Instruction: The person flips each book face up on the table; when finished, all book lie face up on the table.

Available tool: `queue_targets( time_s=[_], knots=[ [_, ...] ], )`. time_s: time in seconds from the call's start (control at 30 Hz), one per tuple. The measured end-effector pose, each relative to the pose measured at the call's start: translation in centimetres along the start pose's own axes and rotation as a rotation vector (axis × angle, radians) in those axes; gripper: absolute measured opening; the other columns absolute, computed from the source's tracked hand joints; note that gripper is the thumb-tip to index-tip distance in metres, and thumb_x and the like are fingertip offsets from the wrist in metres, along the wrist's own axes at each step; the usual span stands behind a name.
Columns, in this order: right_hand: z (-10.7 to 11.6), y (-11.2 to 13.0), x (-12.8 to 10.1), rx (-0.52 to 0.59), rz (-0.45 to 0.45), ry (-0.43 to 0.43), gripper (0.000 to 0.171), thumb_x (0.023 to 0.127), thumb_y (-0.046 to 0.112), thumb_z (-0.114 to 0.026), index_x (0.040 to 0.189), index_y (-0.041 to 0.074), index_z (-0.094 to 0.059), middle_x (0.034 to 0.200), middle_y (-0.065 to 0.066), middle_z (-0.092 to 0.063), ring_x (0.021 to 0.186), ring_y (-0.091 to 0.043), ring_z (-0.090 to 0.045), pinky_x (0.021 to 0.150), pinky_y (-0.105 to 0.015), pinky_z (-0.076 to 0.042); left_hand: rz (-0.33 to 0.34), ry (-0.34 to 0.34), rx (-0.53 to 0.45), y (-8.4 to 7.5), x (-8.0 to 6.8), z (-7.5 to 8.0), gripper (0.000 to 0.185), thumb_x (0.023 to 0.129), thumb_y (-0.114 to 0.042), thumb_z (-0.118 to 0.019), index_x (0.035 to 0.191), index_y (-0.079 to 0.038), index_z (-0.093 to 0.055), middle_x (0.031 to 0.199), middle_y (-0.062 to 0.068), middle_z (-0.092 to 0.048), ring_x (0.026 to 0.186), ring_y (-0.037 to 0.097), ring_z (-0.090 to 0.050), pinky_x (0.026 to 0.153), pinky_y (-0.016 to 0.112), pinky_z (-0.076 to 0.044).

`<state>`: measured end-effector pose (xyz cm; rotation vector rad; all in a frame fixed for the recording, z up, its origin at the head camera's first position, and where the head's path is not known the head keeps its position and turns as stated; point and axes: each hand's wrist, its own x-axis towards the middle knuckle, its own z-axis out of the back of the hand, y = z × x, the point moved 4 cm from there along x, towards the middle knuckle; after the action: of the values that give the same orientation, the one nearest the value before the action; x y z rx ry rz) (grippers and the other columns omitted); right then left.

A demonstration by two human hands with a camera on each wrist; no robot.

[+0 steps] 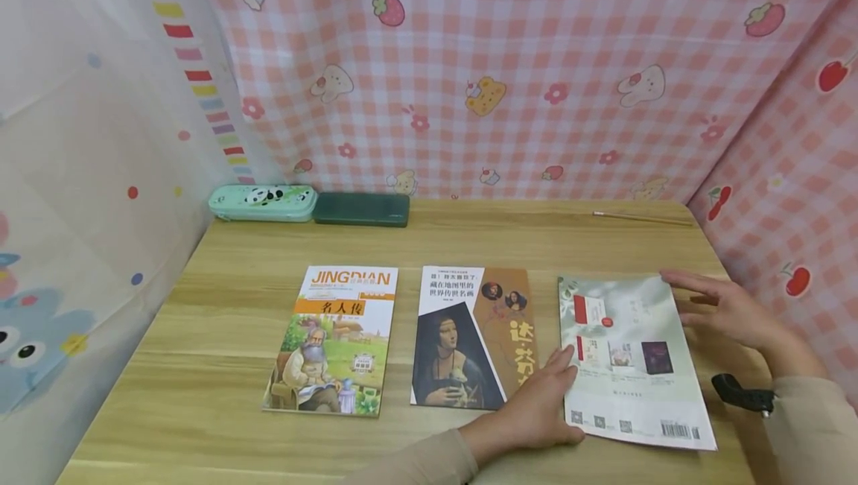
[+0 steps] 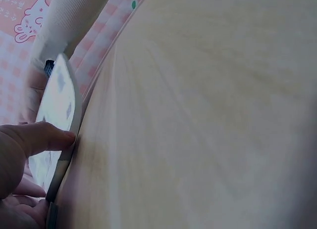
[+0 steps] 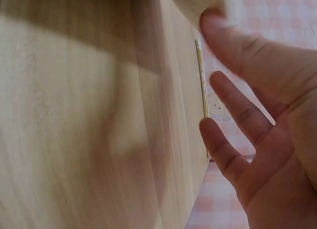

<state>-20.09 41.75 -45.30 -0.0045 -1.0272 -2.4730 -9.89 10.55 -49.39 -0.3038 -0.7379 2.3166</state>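
**Two hands at the edges of a pale booklet on the worktop**

A pale booklet (image 1: pixel 630 354) lies flat on the right part of the wooden worktop (image 1: pixel 201 366), with its back cover up; barcodes and small pictures show on it. The left hand (image 1: pixel 536 407) rests at the booklet's lower left edge. In the left wrist view its thumb (image 2: pixel 42 137) presses on the edge of the cover and the other fingers lie under it, so the hand pinches the edge lightly. The right hand (image 1: pixel 727 314) lies at the upper right edge with straight, spread fingers; it is open and holds nothing, and one fingertip touches the booklet's corner.

Just beside the booklet, to the left, lies a book with a portrait painting (image 1: pixel 472 336), partly under the left hand. Further left is a book with an orange title and an old bearded man (image 1: pixel 335 340).

At the back left edge stand two containers side by side, touching: a mint pencil case with pandas (image 1: pixel 263 203) and a dark green case (image 1: pixel 361 209). Both are closed, so I cannot tell what is inside. A thin wooden stick (image 1: pixel 642 217) lies at the back right, well apart from the books. Pink checked cloth (image 1: pixel 536 60) hangs around the worktop.
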Motion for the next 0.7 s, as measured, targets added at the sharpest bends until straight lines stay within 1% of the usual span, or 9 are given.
queue_targets(
  time_s=[0.1, 0.13, 0.2, 0.27, 0.33, 0.43, 0.57, 0.63, 0.7],
  knots=[
    [0.2, 0.2, -0.1, -0.034, -0.023, 0.005, 0.065, 0.079, 0.000, -0.083, 0.139, -0.003, -0.058, 0.139, 0.034, -0.046, 0.122, 0.023, -0.038, 0.087, -0.001, -0.035, 0.008, -0.005, -0.012, -0.1, -0.1, 0.0, 0.094, 0.072, -0.037, -0.092, 0.146, 0.001, -0.049, 0.165, 0.012, -0.027, 0.152, 0.022, -0.023, 0.118, 0.022, -0.025],
    [0.3, 0.2, -0.2, -0.039, -0.031, 0.001, 0.064, 0.080, 0.001, -0.083, 0.140, -0.002, -0.058, 0.139, 0.034, -0.047, 0.122, 0.023, -0.038, 0.087, -0.001, -0.035, 0.012, -0.006, -0.011, -0.2, -0.1, 0.0, 0.096, 0.071, -0.039, -0.092, 0.146, 0.001, -0.049, 0.165, 0.012, -0.026, 0.152, 0.022, -0.023, 0.118, 0.023, -0.025],
    [0.4, 0.4, -0.3, -0.040, -0.042, -0.015, 0.062, 0.083, 0.002, -0.081, 0.140, 0.002, -0.059, 0.140, 0.026, -0.053, 0.121, 0.023, -0.040, 0.087, -0.001, -0.035, 0.021, -0.010, -0.006, -0.3, -0.1, -0.1, 0.098, 0.070, -0.040, -0.093, 0.147, 0.001, -0.048, 0.165, 0.013, -0.025, 0.152, 0.023, -0.022, 0.119, 0.024, -0.025],
    [0.4, 0.6, -0.3, -0.032, -0.051, -0.042, 0.058, 0.083, 0.001, -0.081, 0.138, 0.003, -0.062, 0.137, 0.021, -0.059, 0.117, 0.019, -0.045, 0.087, -0.002, -0.037, 0.028, -0.017, 0.001, -0.4, -0.2, -0.1, 0.099, 0.070, -0.040, -0.093, 0.147, 0.000, -0.048, 0.165, 0.014, -0.025, 0.152, 0.024, -0.022, 0.119, 0.026, -0.025],
    [0.5, 0.8, -0.3, -0.016, -0.051, -0.073, 0.055, 0.082, 0.000, -0.081, 0.134, 0.002, -0.064, 0.131, 0.019, -0.063, 0.114, 0.016, -0.049, 0.086, -0.004, -0.039, 0.035, -0.027, 0.005, -0.5, -0.3, -0.2, 0.098, 0.069, -0.038, -0.093, 0.147, 0.000, -0.048, 0.165, 0.016, -0.025, 0.152, 0.026, -0.022, 0.119, 0.028, -0.025],
    [0.4, 1.1, 0.0, 0.026, -0.037, -0.093, 0.052, 0.081, -0.004, -0.081, 0.130, -0.004, -0.062, 0.126, 0.025, -0.061, 0.111, 0.014, -0.052, 0.087, -0.005, -0.041, 0.036, -0.050, 0.003, -0.6, -0.3, -0.2, 0.096, 0.068, -0.032, -0.094, 0.147, 0.000, -0.049, 0.163, 0.017, -0.028, 0.151, 0.029, -0.025, 0.119, 0.029, -0.026],
    [0.3, 1.7, 0.4, 0.155, -0.009, -0.086, 0.051, 0.082, -0.013, -0.075, 0.129, -0.009, -0.056, 0.130, 0.023, -0.060, 0.115, 0.012, -0.054, 0.091, -0.006, -0.044, 0.023, -0.064, -0.012, -0.6, -0.4, -0.1, 0.093, 0.067, -0.024, -0.092, 0.147, -0.001, -0.050, 0.163, 0.014, -0.031, 0.149, 0.031, -0.029, 0.118, 0.029, -0.028],
    [0.3, 2.0, 0.6, 0.268, -0.001, -0.094, 0.049, 0.083, -0.019, -0.070, 0.128, -0.012, -0.053, 0.131, 0.018, -0.063, 0.116, 0.008, -0.058, 0.091, -0.009, -0.048, 0.007, -0.071, -0.025, -0.7, -0.5, 0.1, 0.090, 0.068, -0.022, -0.090, 0.147, -0.003, -0.051, 0.162, 0.013, -0.034, 0.148, 0.031, -0.032, 0.117, 0.029, -0.030],
    [0.5, 2.4, 0.8, 0.391, -0.001, -0.120, 0.048, 0.083, -0.024, -0.066, 0.127, -0.014, -0.051, 0.129, 0.012, -0.067, 0.115, 0.002, -0.062, 0.088, -0.013, -0.052, -0.029, -0.095, -0.024, -0.9, -0.7, 0.4, 0.082, 0.071, -0.020, -0.088, 0.145, -0.005, -0.055, 0.159, 0.011, -0.040, 0.143, 0.028, -0.041, 0.114, 0.026, -0.035]
  ],
)
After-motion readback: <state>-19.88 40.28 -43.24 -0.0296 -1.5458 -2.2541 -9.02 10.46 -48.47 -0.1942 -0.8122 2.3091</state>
